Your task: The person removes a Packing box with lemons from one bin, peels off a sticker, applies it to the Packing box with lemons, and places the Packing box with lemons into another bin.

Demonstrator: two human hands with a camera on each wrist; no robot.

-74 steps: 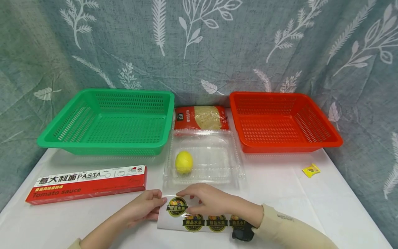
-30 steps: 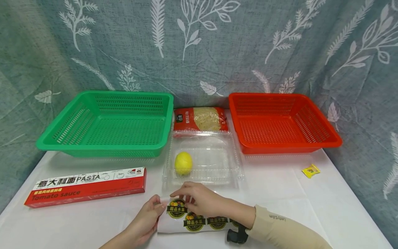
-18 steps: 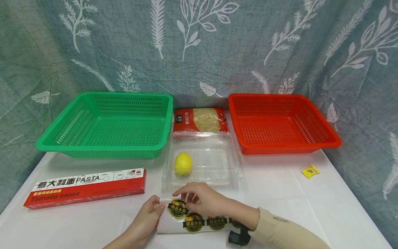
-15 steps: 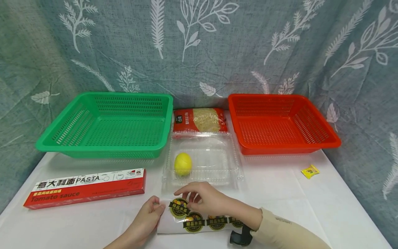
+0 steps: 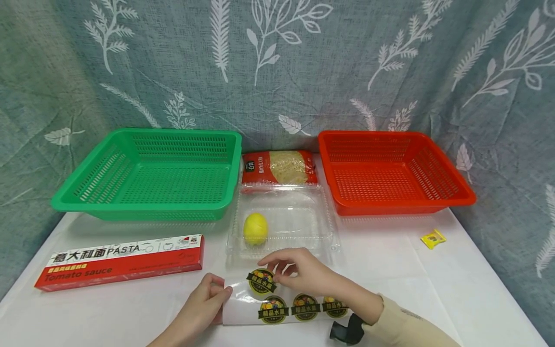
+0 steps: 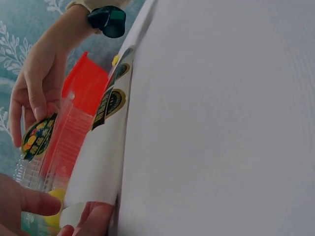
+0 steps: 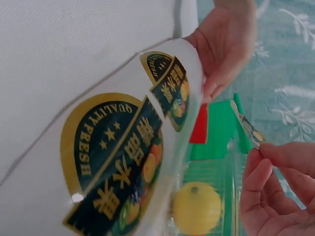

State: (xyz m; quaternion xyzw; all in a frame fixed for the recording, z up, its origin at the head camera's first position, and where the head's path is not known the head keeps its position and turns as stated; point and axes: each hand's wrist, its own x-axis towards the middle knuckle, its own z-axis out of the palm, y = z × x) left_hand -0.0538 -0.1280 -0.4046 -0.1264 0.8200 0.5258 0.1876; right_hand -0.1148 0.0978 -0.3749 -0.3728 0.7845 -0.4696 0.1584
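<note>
Sticker [image 5: 261,281] looks peeled free, pinched in the fingers of the right hand [image 5: 303,273], not yet stuck down; near them, three stickers [image 5: 305,307] remain on the sheet [image 5: 241,309] the left hand [image 5: 201,300] pinches.

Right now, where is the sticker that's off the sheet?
In the head view, the loose sticker is at lower centre, pinched by the right hand; the left hand, to its left, holds the sticker sheet.
</note>
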